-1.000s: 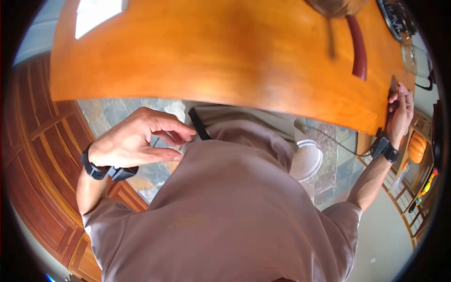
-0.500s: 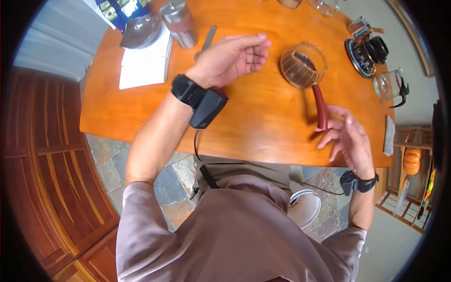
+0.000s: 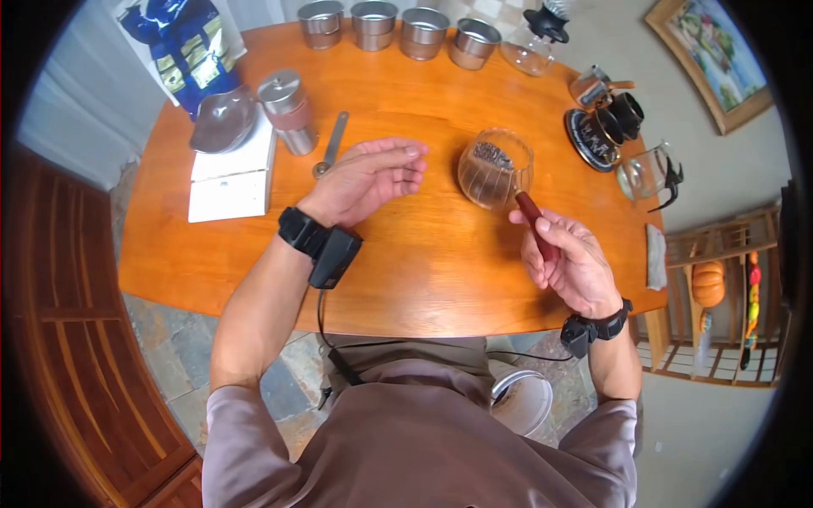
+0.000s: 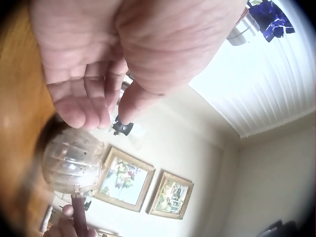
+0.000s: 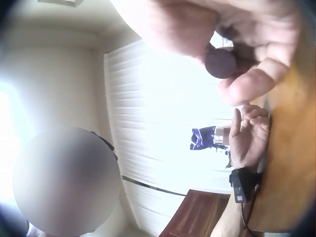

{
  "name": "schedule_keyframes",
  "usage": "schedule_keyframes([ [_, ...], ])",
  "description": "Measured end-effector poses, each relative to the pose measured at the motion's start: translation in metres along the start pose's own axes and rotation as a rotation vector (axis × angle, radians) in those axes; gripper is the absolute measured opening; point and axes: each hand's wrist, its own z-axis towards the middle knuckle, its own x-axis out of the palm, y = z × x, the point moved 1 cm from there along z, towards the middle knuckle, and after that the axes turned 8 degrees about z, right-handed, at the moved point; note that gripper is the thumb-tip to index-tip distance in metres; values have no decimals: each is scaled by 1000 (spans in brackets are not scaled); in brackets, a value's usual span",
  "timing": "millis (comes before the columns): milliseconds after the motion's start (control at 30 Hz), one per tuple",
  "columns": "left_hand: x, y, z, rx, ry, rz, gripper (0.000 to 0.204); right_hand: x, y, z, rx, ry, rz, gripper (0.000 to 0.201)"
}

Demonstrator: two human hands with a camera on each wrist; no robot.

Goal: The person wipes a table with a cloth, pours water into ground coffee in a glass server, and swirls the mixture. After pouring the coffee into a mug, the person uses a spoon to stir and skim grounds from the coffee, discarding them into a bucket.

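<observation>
My right hand point(image 3: 580, 267) grips the reddish-brown handle point(image 3: 528, 208) of a ribbed glass pot point(image 3: 484, 188). Dark, coarse coffee-like bits point(image 3: 493, 156) lie inside the glass. In the right wrist view the round end of the handle point(image 5: 220, 63) shows between thumb and fingers. To the left of the pot, my left hand point(image 3: 368, 179) is held over the table with its fingers loosely bent and nothing in it. Dark specks dot the pot's glass point(image 4: 74, 160) in the left wrist view. Behind the left hand lies a metal scoop point(image 3: 334, 140).
On the left of the wooden table point(image 3: 406, 279) are a metal grinder point(image 3: 288, 112), a dark dish point(image 3: 225, 121) on a white box point(image 3: 229, 190), and a blue-and-white bag point(image 3: 186, 55). Several metal cups point(image 3: 423, 34) line the back. A glass carafe point(image 3: 648, 179) and folded cloth point(image 3: 656, 256) are at right.
The right hand came in from the table's right edge and took hold of the pot's handle. My left hand rose from beside the body to above the table. The head view shifted toward the table's back.
</observation>
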Motion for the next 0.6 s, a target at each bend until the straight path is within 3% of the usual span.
schedule_keyframes([
  [100, 1, 0, 0, -8, -1, -1, 21, 8, 1, -16, 63, -32, -45, 32],
  [333, 5, -2, -1, -10, -26, 13, 20, 5, 8, -6, -19, -88, -59, 35],
  [500, 5, -5, -1, -25, -22, 48, 19, 9, 4, -24, 54, -85, -74, 36],
  [600, 7, -2, 0, -40, -7, 50, 19, 8, 3, -8, -32, -102, 27, 37],
])
